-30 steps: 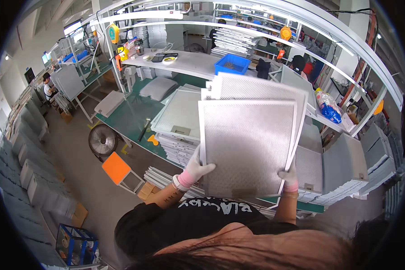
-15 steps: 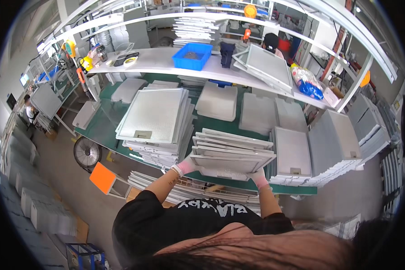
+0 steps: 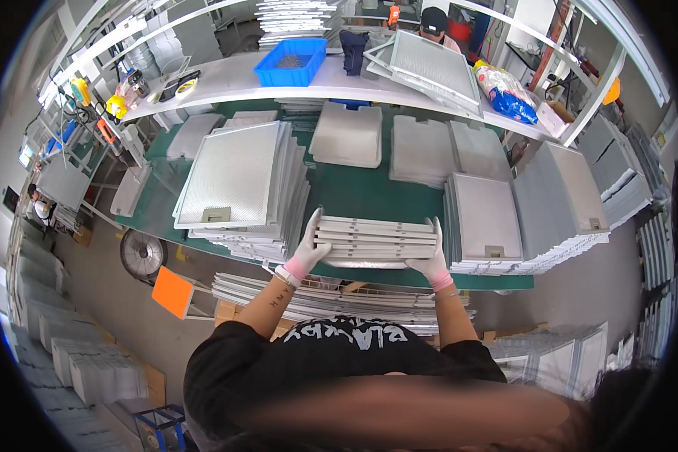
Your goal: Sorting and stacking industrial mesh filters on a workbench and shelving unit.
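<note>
Between my hands is a small stack of white-framed mesh panels [image 3: 375, 241], standing on edge near the front of the green table, their long edges toward me. My left hand [image 3: 307, 252], in a white glove with a pink cuff, is closed around the left end, its thumb on the near side. My right hand [image 3: 432, 264], gloved the same way, grips the right end. Left of the held panels rises a tall stack of mesh panels [image 3: 230, 177], its top one bearing a small latch plate. To the right lies another stack of panels [image 3: 488, 215] with a similar latch.
Further panel stacks [image 3: 346, 135] stand across the green table [image 3: 369, 197]. Behind runs a white shelf [image 3: 233, 84] with a blue bin [image 3: 290, 64], tilted panels [image 3: 437, 68] and a plastic bag [image 3: 505, 92]. An orange-topped stool [image 3: 173, 292] stands at left. A person [image 3: 434, 26] is beyond the shelf.
The held panels have gone from leaning and fanned out to upright and squared together. My hands now wrap their ends, with both thumbs in sight. The head view has shifted slightly.
</note>
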{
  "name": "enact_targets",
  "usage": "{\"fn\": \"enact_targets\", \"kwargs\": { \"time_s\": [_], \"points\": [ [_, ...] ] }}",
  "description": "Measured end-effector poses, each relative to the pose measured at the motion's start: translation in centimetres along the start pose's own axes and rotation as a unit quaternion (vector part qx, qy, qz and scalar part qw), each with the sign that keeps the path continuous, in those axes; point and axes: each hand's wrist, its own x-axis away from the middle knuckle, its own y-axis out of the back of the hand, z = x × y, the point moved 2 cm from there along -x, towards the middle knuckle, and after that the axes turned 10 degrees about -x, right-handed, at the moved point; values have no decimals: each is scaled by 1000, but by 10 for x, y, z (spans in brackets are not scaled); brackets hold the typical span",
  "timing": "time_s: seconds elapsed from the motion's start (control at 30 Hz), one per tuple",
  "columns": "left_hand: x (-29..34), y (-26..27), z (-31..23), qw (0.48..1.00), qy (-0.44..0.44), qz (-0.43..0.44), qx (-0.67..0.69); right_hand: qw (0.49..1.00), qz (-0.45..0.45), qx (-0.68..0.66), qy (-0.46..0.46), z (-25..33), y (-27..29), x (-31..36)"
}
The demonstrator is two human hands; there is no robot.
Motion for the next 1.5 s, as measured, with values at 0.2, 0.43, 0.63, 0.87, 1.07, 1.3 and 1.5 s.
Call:
{"fn": "enact_targets", "kwargs": {
  "time_s": [0.2,0.43,0.63,0.87,1.07,1.3,1.5],
  "points": [
    [-1,5,-25,983,-43,-26,-177,999,-42,-18,10,1,-8,2],
    [-11,-7,-86,789,-107,50,-602,998,-56,-1,-13,-3,-18,9],
    [-19,-21,-109,732,-69,130,-665,999,-47,28,-3,8,-23,11],
    [-21,-41,-110,798,-124,198,-555,996,-52,71,13,3,-14,23],
    [-30,-40,-107,744,-135,223,-615,997,-49,52,-4,1,-19,26],
    [-32,-41,-113,760,-121,191,-609,995,-85,55,-9,6,-25,34],
    [-36,-34,-106,769,-180,212,-575,994,-46,91,-27,10,-22,29]
  ]
}}
